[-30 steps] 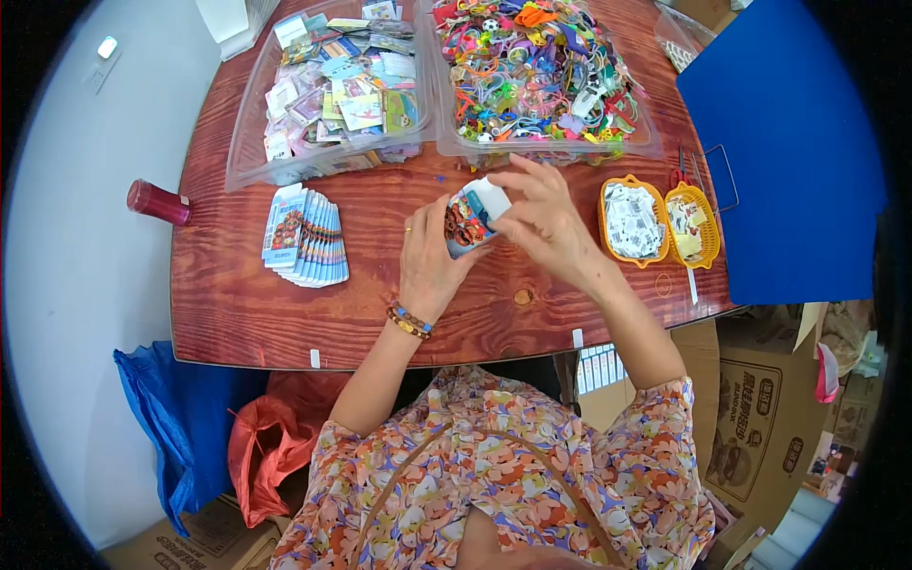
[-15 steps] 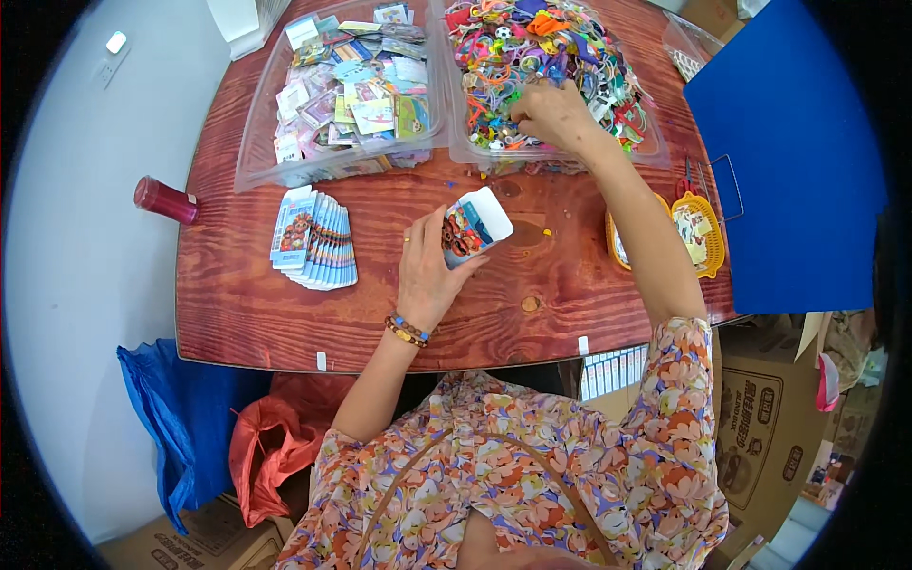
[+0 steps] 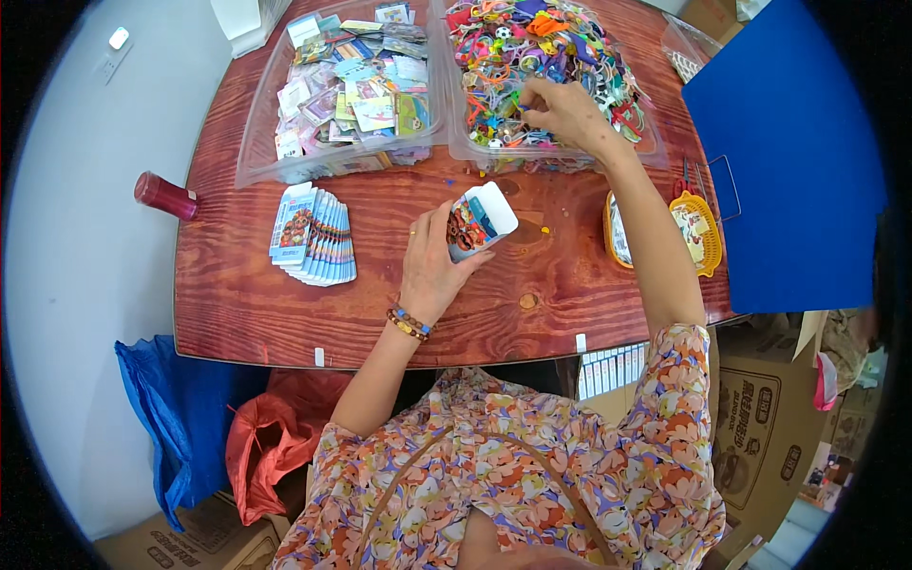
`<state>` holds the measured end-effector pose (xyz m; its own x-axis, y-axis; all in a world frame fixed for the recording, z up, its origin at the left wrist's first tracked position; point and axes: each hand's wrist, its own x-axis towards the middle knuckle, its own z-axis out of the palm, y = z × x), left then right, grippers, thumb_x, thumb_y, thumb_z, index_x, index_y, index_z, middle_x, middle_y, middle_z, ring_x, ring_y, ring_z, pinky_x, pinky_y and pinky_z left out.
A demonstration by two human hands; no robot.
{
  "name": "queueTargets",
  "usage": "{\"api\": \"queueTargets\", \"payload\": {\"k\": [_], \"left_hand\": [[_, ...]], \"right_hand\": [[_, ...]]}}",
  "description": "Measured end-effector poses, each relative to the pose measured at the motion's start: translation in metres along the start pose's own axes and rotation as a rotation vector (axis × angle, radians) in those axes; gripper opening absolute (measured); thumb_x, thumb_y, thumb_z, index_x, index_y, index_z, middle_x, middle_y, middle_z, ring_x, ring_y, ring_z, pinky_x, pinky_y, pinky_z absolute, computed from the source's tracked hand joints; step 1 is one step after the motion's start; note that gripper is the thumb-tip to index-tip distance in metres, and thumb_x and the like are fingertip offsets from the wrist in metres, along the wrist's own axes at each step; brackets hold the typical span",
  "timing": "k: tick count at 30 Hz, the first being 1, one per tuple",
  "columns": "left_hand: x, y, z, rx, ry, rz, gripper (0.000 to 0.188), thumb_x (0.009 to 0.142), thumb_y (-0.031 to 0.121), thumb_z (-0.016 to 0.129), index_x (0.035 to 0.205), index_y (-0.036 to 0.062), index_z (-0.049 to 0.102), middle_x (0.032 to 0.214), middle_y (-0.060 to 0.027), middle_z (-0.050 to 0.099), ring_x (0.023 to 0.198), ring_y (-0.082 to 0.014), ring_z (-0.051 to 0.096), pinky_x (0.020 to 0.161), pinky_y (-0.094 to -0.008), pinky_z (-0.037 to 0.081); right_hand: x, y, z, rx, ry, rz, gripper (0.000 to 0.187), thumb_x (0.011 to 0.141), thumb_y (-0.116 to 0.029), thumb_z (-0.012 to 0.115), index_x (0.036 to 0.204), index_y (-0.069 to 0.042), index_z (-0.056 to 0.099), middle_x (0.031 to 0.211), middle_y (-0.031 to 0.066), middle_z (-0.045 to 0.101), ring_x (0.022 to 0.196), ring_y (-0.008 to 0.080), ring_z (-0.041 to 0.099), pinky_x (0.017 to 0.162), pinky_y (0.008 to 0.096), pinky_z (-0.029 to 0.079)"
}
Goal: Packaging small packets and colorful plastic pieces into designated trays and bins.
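Observation:
My left hand [image 3: 430, 264] grips a small printed cardboard box [image 3: 472, 225], tilted, with its white end flap [image 3: 498, 205] lifted. Over the near part of a clear plastic bin [image 3: 508, 157] is my right hand [image 3: 567, 116], its fingers curled together above a heap of small colourful trinkets [image 3: 532, 47]. Whatever is between those fingertips is too small to make out. To the left of my left hand lies a fanned stack of flat blue-and-white box blanks [image 3: 318, 237].
A second clear bin [image 3: 252, 152] holds many small packets and cards. Two yellow baskets [image 3: 714, 256] with paper pieces stand at the right, near red-handled scissors [image 3: 681, 186]. A dark red cylinder [image 3: 166, 196] is at the left edge, and a blue panel [image 3: 784, 180] borders the right.
My right hand has drawn back slightly from the heap, toward me and to the right. My left hand and the box have shifted only a little to the right.

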<state>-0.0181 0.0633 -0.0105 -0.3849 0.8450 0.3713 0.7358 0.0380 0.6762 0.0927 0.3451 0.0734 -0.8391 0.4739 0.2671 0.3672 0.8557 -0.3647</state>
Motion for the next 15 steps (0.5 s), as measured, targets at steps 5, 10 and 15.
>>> {"api": "queueTargets", "payload": {"k": [5, 10, 15], "left_hand": [[0.010, 0.002, 0.002, 0.001, 0.015, 0.012, 0.085, 0.066, 0.025, 0.090, 0.135, 0.0011, 0.046, 0.119, -0.0188, 0.055, 0.109, -0.0386, 0.055, 0.091, -0.0467, 0.049], [0.006, -0.002, 0.002, 0.059, 0.022, 0.024, 0.083, 0.065, 0.025, 0.090, 0.133, 0.0016, 0.048, 0.117, -0.0188, 0.056, 0.106, -0.0385, 0.056, 0.089, -0.0463, 0.050], [0.002, 0.016, 0.006, -0.015, -0.035, 0.024, 0.082, 0.065, 0.025, 0.090, 0.132, 0.0015, 0.049, 0.115, -0.0187, 0.057, 0.105, -0.0391, 0.057, 0.089, -0.0465, 0.049]], "right_hand": [[-0.016, -0.013, -0.007, 0.361, 0.080, 0.016, 0.020, 0.088, -0.010, 0.065, 0.106, -0.001, 0.063, 0.084, 0.0067, 0.068, 0.078, 0.0147, 0.064, 0.072, 0.0298, 0.051], [-0.056, -0.077, -0.020, -0.028, -0.112, -0.375, 0.013, 0.081, -0.008, 0.067, 0.093, -0.008, 0.072, 0.091, 0.0052, 0.067, 0.086, 0.0215, 0.064, 0.079, 0.0365, 0.047], [-0.086, -0.108, 0.000, -0.377, -0.082, -0.521, 0.002, 0.077, -0.010, 0.067, 0.077, -0.012, 0.068, 0.082, 0.0035, 0.060, 0.086, 0.0191, 0.062, 0.083, 0.0365, 0.041]]}}
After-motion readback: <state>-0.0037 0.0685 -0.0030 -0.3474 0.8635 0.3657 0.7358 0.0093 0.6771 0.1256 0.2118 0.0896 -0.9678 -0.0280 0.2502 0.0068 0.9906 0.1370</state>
